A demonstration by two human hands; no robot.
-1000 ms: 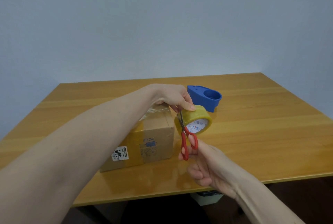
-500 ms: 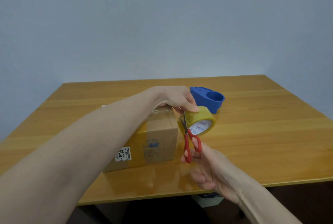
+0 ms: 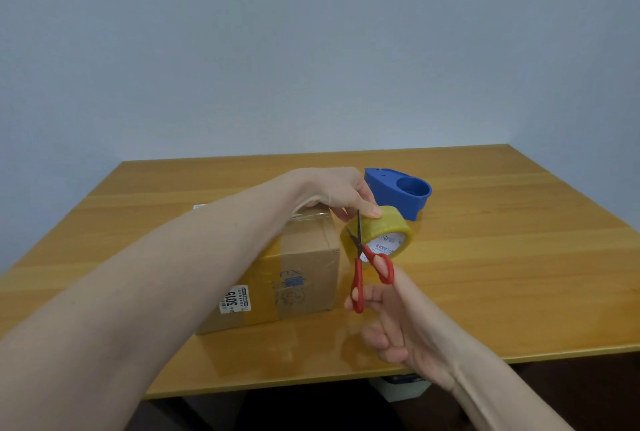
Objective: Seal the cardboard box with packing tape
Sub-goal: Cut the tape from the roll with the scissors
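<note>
A brown cardboard box [image 3: 304,278] with a white "3015" label sits on the wooden table [image 3: 502,274], clear tape over its top. My left hand [image 3: 341,193] reaches across the box and grips a yellowish roll of packing tape [image 3: 389,228] just off the box's right top corner. My right hand [image 3: 398,323] holds red-handled scissors [image 3: 369,269]; the blades stand open, pointing up between the box edge and the roll, against the roll's left side. The short tape strip between box and roll is hard to make out.
A blue plastic tape dispenser [image 3: 398,193] lies behind the roll. The table's front edge runs just under my right wrist, with a pale bin [image 3: 401,387] beneath it. A plain wall stands behind the table.
The scissor blades have opened wider and moved up against the roll's left side. The left hand still holds the roll at the box corner; my view shifted slightly.
</note>
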